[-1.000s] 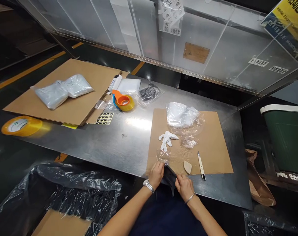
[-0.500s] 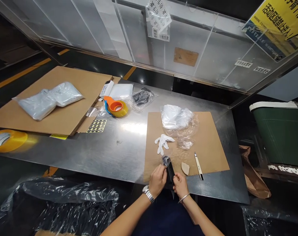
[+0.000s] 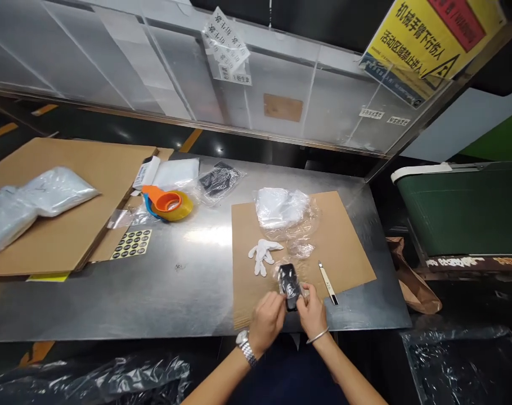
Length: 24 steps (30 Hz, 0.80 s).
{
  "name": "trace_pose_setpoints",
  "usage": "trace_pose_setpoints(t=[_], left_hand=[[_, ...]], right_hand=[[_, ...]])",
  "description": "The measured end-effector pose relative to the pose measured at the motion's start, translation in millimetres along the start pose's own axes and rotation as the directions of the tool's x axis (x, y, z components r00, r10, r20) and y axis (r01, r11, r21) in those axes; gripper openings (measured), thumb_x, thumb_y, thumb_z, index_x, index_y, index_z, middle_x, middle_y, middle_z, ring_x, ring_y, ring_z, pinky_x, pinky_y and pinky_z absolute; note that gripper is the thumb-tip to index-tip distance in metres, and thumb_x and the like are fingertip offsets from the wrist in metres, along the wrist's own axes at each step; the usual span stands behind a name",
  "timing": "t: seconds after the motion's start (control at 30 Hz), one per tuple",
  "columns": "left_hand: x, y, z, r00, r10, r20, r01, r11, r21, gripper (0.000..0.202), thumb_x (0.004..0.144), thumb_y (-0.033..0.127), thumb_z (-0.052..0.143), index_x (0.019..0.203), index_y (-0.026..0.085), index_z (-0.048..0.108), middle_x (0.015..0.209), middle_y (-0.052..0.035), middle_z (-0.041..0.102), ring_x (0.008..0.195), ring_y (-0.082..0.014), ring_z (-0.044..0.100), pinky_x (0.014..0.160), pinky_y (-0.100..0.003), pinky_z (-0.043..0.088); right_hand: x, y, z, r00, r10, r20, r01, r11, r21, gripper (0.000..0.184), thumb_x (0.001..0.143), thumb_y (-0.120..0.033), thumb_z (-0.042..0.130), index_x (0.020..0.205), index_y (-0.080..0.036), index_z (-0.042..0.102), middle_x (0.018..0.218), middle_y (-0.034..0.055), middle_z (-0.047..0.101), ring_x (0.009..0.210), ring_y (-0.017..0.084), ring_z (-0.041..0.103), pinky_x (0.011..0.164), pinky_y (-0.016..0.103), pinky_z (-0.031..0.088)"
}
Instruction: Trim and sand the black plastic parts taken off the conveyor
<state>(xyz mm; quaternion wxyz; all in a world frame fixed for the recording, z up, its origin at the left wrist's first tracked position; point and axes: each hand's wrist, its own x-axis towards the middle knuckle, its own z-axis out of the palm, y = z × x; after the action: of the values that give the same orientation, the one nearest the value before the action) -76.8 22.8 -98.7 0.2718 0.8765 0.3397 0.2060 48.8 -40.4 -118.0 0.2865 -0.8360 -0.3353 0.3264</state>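
Note:
A glossy black rectangular piece with rounded corners (image 3: 288, 279) is partly wrapped in clear plastic film, near the front edge of the cardboard sheet. My left hand (image 3: 268, 319) pinches the film at its lower left side. With thumb and fingers, my right hand (image 3: 313, 312) grips the lower right edge of the black piece. Just beyond lies a crumpled white glove (image 3: 263, 256). A slim pale craft knife (image 3: 327, 283) rests to the right of my right hand.
Clear plastic bags (image 3: 281, 208) lie on the cardboard sheet (image 3: 344, 242). On the metal table (image 3: 205, 281) are a tape dispenser (image 3: 168, 202), a bagged black item (image 3: 219, 179) and a label sheet (image 3: 131, 244). Large cardboard sheets (image 3: 108, 163) carry a white package (image 3: 59, 191). A green bin (image 3: 462, 208) stands right.
The black piece has turned from a narrow, steeply tilted view to show its broad face. My right hand has moved up along its edge. The beige wedge on the cardboard is no longer visible.

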Motion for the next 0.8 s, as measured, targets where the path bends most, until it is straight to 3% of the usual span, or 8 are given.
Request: trace_pose_setpoints(t=[0.17, 0.27, 0.37, 0.47, 0.57, 0.63, 0.73, 0.8], left_hand=[[13.6, 32.6, -7.1, 0.991, 0.126, 0.046, -0.122, 0.989, -0.084, 0.021, 0.086, 0.019, 0.036, 0.08, 0.019, 0.056, 0.066, -0.0035, 0.058, 0.063, -0.015, 0.055, 0.059, -0.026, 0.044], [23.3, 38.2, -12.2, 0.997, 0.019, 0.075, -0.008, 0.989, -0.151, 0.017, 0.084, 0.025, 0.04, 0.085, 0.021, 0.056, 0.072, -0.0026, 0.063, 0.064, -0.0147, 0.059, 0.059, -0.025, 0.045], [38.4, 41.0, -7.1, 0.983, -0.01, 0.184, 0.037, 0.989, -0.141, 0.018, 0.078, 0.035, 0.046, 0.085, 0.025, 0.059, 0.071, -0.0018, 0.066, 0.062, -0.0178, 0.061, 0.057, -0.026, 0.046], [58.7, 57.3, 6.8, 0.943, -0.06, 0.327, 0.123, 0.977, -0.175, 0.023, 0.069, 0.042, 0.051, 0.083, 0.027, 0.063, 0.07, -0.0027, 0.068, 0.062, -0.0221, 0.063, 0.054, -0.029, 0.047], [77.6, 90.4, 28.4, 0.85, -0.095, 0.518, 0.304, 0.892, -0.334, 0.023, 0.061, 0.047, 0.06, 0.07, 0.026, 0.066, 0.074, -0.0035, 0.068, 0.072, -0.0247, 0.063, 0.061, -0.03, 0.049], [84.8, 118.2, 48.5, 0.785, -0.194, 0.588, 0.519, 0.725, -0.453, 0.032, 0.057, 0.052, 0.062, 0.073, 0.025, 0.066, 0.082, -0.004, 0.068, 0.083, -0.0262, 0.061, 0.07, -0.032, 0.05], [83.9, 159.4, 82.4, 0.589, -0.343, 0.732, 0.777, 0.488, -0.397, 0.047, 0.056, 0.059, 0.06, 0.086, 0.023, 0.066, 0.091, -0.0058, 0.067, 0.092, -0.0281, 0.059, 0.072, -0.038, 0.051], [78.3, 182.6, 102.7, 0.468, -0.319, 0.824, 0.813, 0.52, -0.261, 0.048, 0.054, 0.056, 0.063, 0.088, 0.022, 0.066, 0.088, -0.0066, 0.067, 0.093, -0.0293, 0.059, 0.071, -0.04, 0.052]], right_hand=[[-11.7, -23.2, -24.9, 0.992, -0.114, 0.06, 0.125, 0.965, -0.231, 0.028, 0.085, -0.029, 0.034, 0.086, -0.017, 0.059, 0.064, 0.0086, 0.064, 0.06, 0.02, 0.059, 0.052, 0.026, 0.032], [-13.5, -26.5, -53.3, 0.984, -0.145, 0.108, 0.17, 0.946, -0.276, 0.028, 0.084, -0.028, 0.038, 0.071, -0.018, 0.061, 0.059, 0.0061, 0.063, 0.058, 0.018, 0.06, 0.049, 0.023, 0.031], [-16.6, -18.0, -94.2, 0.972, -0.19, 0.141, 0.222, 0.939, -0.264, 0.014, 0.073, -0.023, 0.052, 0.081, -0.02, 0.063, 0.061, 0.0011, 0.065, 0.059, 0.017, 0.061, 0.049, 0.021, 0.033], [-28.9, -2.2, -138.2, 0.969, -0.221, 0.111, 0.24, 0.947, -0.214, 0.021, 0.07, -0.021, 0.054, 0.089, -0.023, 0.063, 0.063, -0.0029, 0.065, 0.061, 0.014, 0.061, 0.053, 0.019, 0.037], [-47.9, 19.8, -171.4, 0.974, -0.229, -0.002, 0.226, 0.964, -0.139, 0.023, 0.076, -0.016, 0.045, 0.087, -0.023, 0.063, 0.071, -0.0035, 0.067, 0.068, 0.01, 0.062, 0.062, 0.016, 0.041], [-60.1, 38.4, -183.3, 0.954, -0.277, -0.116, 0.267, 0.959, -0.095, 0.027, 0.076, -0.011, 0.04, 0.085, -0.022, 0.063, 0.08, -0.002, 0.067, 0.072, 0.009, 0.061, 0.066, 0.015, 0.042], [-74.7, 68.6, -188.6, 0.893, -0.386, -0.231, 0.354, 0.92, -0.168, 0.019, 0.072, -0.014, 0.045, 0.074, -0.022, 0.062, 0.077, -0.002, 0.064, 0.071, 0.01, 0.058, 0.066, 0.017, 0.043], [-83.6, 87.8, -190.2, 0.873, -0.429, -0.232, 0.363, 0.889, -0.278, 0.009, 0.071, -0.022, 0.051, 0.067, -0.022, 0.059, 0.07, -0.0024, 0.061, 0.07, 0.013, 0.056, 0.065, 0.022, 0.043]])
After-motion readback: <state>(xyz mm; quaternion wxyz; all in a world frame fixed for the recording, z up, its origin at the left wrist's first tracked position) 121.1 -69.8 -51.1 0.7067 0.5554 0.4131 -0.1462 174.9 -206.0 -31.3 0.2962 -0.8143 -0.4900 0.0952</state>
